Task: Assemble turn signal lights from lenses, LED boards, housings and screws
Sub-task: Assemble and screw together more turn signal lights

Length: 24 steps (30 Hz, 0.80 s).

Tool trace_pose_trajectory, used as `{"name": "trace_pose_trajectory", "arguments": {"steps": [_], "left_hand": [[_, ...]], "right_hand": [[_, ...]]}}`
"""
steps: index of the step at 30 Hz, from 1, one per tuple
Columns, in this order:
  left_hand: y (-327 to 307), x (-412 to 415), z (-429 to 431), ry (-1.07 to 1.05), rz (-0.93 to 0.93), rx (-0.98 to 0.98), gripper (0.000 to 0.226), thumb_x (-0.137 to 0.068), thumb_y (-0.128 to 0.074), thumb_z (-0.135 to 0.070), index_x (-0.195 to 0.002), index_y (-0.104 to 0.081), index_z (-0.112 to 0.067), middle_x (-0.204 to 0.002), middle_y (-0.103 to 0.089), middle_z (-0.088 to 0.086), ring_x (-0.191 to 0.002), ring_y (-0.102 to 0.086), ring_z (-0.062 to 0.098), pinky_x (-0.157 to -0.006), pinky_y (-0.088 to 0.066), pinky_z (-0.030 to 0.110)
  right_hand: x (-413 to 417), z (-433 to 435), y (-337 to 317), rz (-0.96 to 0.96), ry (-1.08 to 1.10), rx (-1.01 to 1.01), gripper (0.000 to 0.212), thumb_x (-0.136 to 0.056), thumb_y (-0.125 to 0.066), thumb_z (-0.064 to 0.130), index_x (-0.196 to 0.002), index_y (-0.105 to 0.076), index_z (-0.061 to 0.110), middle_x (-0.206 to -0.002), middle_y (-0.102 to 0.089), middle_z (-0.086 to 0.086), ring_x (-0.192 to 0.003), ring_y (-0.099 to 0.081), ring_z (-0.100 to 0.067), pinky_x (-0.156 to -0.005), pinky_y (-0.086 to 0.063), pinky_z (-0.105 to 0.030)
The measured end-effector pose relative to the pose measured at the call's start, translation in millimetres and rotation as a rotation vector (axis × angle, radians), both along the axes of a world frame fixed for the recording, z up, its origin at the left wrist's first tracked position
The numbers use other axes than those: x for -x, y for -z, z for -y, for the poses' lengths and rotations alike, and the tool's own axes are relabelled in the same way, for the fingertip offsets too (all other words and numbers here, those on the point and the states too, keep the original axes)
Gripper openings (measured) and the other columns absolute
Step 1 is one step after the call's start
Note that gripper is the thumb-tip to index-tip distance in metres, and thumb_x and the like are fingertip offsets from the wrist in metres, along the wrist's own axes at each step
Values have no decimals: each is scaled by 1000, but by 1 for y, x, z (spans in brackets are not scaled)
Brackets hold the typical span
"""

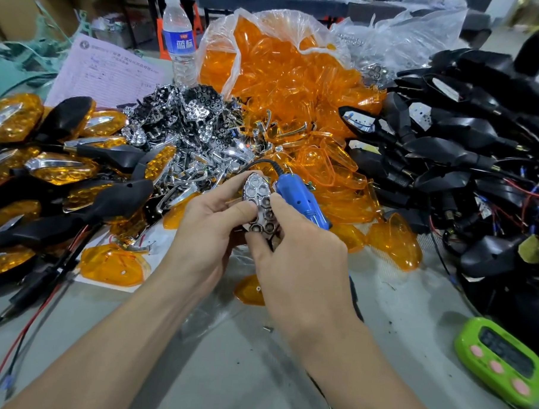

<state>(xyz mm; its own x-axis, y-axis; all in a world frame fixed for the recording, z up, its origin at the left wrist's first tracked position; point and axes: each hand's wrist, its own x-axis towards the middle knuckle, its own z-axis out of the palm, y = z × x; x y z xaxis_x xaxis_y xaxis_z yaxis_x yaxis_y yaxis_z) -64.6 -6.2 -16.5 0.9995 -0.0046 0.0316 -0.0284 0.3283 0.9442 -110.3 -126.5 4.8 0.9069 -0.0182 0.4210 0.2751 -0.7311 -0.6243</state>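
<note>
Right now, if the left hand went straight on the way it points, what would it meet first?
The left hand already grips the chrome reflector. Past that, it would probably meet the blue screwdriver, though depth is unclear.

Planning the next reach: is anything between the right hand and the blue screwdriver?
Nothing visible does. The blue screwdriver sits just beyond the fingers of the right hand. That hand and the left hand both hold the chrome reflector, so it is not free yet.
</note>
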Motion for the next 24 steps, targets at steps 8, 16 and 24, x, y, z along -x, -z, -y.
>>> {"name": "trace_pose_trajectory", "arguments": {"steps": [8, 16, 24], "left_hand": [[-5, 7, -3, 85, 49, 14, 49, -94, -48, 17, -113, -75, -18, -74, -75, 1, -64, -71, 12, -60, -57, 22], [-5, 6, -5, 66, -2, -48, 49, -87, -65, 4, -131, -70, -17, -91, -76, 7, -77, -69, 17, -69, -57, 27], [-10, 7, -8, 164, -49, 88, 48, -77, -74, 2, -121, -74, -15, -101, -78, 15, -84, -76, 23, -70, -61, 30]], "right_hand": [[-5, 9, 2, -38, -3, -131, 12, -99, -67, 26, -100, -72, 15, -79, -73, -2, -74, -67, -26, -70, -56, -44], [-6, 10, 4, 49, 66, -143, 3, -92, -74, 17, -94, -75, 19, -75, -72, 1, -70, -69, -24, -68, -60, -43], [-2, 11, -3, -84, 57, -244, 64, -85, -80, 41, -144, -55, 41, -109, -71, 18, -96, -69, -8, -88, -59, -36]]}}
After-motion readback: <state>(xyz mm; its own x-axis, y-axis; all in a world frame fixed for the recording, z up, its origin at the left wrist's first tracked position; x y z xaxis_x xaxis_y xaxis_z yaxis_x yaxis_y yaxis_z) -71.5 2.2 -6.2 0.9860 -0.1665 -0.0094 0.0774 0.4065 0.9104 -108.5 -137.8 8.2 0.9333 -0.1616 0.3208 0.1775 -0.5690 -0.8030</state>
